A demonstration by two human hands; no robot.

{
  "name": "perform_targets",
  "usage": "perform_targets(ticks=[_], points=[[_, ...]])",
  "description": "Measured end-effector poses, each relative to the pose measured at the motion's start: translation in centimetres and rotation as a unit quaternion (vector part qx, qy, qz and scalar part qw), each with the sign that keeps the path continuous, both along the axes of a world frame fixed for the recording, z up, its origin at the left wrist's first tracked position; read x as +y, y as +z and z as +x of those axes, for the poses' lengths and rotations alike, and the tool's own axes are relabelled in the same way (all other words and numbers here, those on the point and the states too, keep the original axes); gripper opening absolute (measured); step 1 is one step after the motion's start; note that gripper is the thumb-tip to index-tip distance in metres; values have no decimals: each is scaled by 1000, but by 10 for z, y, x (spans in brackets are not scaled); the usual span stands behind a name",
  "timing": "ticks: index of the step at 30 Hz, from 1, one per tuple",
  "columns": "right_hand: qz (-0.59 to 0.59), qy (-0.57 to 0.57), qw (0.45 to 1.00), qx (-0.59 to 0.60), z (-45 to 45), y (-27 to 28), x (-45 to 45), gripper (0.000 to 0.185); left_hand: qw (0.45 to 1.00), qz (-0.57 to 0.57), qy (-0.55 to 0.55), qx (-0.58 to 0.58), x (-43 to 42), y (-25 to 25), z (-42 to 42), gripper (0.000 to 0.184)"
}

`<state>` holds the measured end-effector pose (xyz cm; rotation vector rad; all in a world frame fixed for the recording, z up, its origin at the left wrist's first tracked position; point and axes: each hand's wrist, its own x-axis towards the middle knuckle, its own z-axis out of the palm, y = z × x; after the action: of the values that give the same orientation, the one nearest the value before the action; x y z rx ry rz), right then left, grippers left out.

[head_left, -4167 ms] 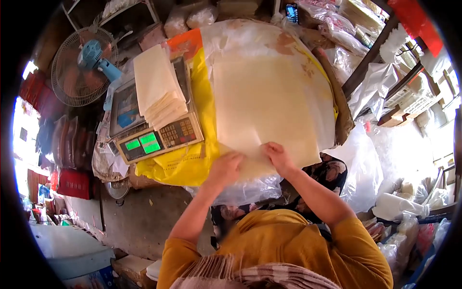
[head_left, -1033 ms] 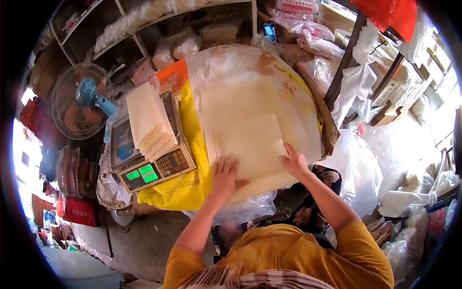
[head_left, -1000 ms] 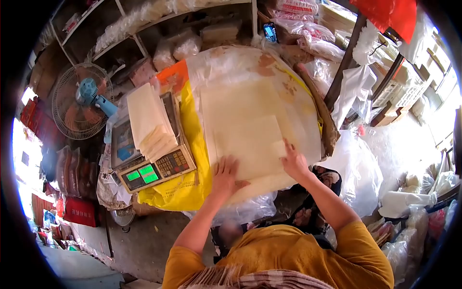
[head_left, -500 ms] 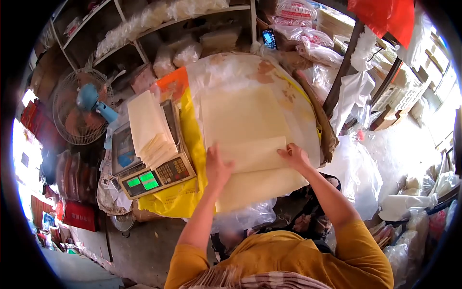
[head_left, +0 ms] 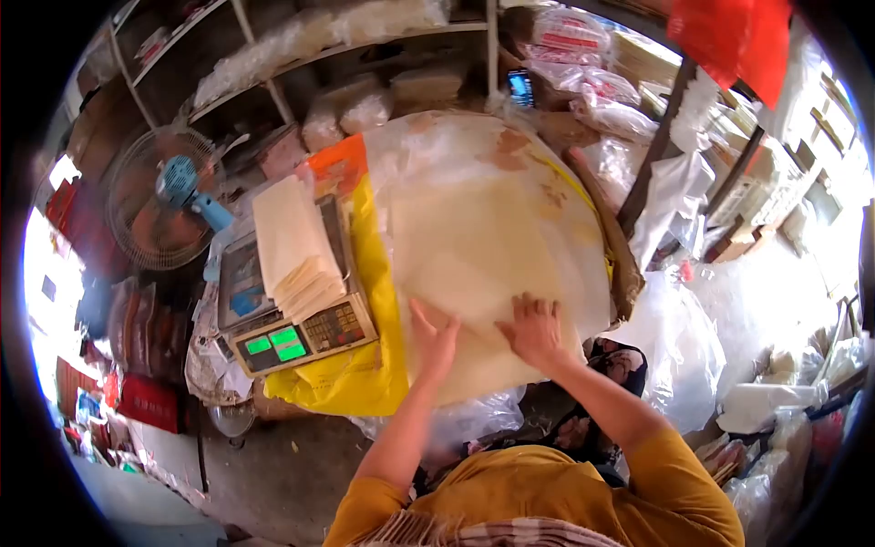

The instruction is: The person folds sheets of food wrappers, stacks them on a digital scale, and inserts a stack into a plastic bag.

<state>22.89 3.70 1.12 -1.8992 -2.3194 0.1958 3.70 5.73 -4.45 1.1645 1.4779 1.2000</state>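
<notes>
A large cream sheet point(head_left: 469, 237) lies flat before me, with what looks like more of the same beneath it. My left hand point(head_left: 434, 339) rests on its near left part, thumb and fingers apart. Farther right, my right hand point(head_left: 532, 330) lies palm down on the sheet, its fingers spread. Neither hand grips anything that I can see. To the left, a stack of folded cream sheets point(head_left: 293, 239) sits on a digital scale point(head_left: 355, 319) with lit green displays.
A yellow plastic sack point(head_left: 387, 301) lies under the scale. A fan point(head_left: 164, 201) stands at the left. Shelves point(head_left: 328, 55) with bagged goods run along the back, near a lit phone point(head_left: 520, 88). Clear plastic bags point(head_left: 670, 342) are at the right.
The folded-over strip at the near part of the sheet now lies flat. My right hand has moved left and flattened; my left hand has shifted slightly right and nearer my body.
</notes>
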Motion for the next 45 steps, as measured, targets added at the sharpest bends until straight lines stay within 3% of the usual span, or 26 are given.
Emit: perform_targets(ticks=[1,2,3,6,7,9,10,11,13,14,15,16,19,21,25,27,29,33,35,37,42,45], points=[[-32,11,999,7,-13,-4,-15,58,973,-65,-23,-221,-6,-7,-5,88],[-16,49,997,63,-17,-5,-37,58,986,-91,5,-140,-15,15,-4,83],[-2,107,987,122,-25,-4,-45,58,995,4,28,-96,-16,31,-29,85],[10,123,976,176,-4,-26,-32,55,976,215,23,20,11,96,-85,93],[14,128,973,192,4,-29,-29,52,971,213,14,-109,5,164,-98,91],[19,164,971,172,10,-27,-26,50,968,219,117,-28,36,211,-152,87],[19,178,971,161,13,-24,-26,48,968,154,174,93,35,250,-166,81],[30,183,971,154,12,-21,-26,47,967,186,154,76,59,244,-205,77],[38,182,973,138,8,-17,-31,45,988,132,44,74,96,227,-263,70],[52,186,972,135,7,-18,-33,44,960,66,68,265,108,205,-262,67],[69,192,970,133,5,-20,-33,42,890,5,85,447,118,183,-259,64],[47,200,970,128,4,-19,-35,42,781,-50,95,615,121,162,-252,62],[6,252,957,144,-14,-9,-42,43,781,26,154,605,113,121,-237,56],[-18,322,931,172,-26,-3,-51,44,778,13,147,611,111,118,-240,54],[36,354,930,94,-38,-20,-56,36,761,67,166,623,105,133,-239,51],[47,315,929,190,-38,-27,-55,20,745,123,233,613,87,145,-221,49],[20,251,920,299,-42,-28,-53,12,729,378,246,514,50,149,-195,43],[-7,168,934,315,-46,-22,-43,6,852,402,145,303,-26,116,-121,23],[-58,117,931,340,-47,-21,-42,8,896,340,135,252,-51,82,-105,16],[-95,146,925,336,-45,-17,-39,12,943,209,160,203,-76,54,-96,8],[-143,180,920,318,-46,-16,-32,18,977,85,80,181,-109,25,-92,6],[-170,184,918,308,-48,-18,-29,20,981,109,45,155,-110,28,-88,10]])
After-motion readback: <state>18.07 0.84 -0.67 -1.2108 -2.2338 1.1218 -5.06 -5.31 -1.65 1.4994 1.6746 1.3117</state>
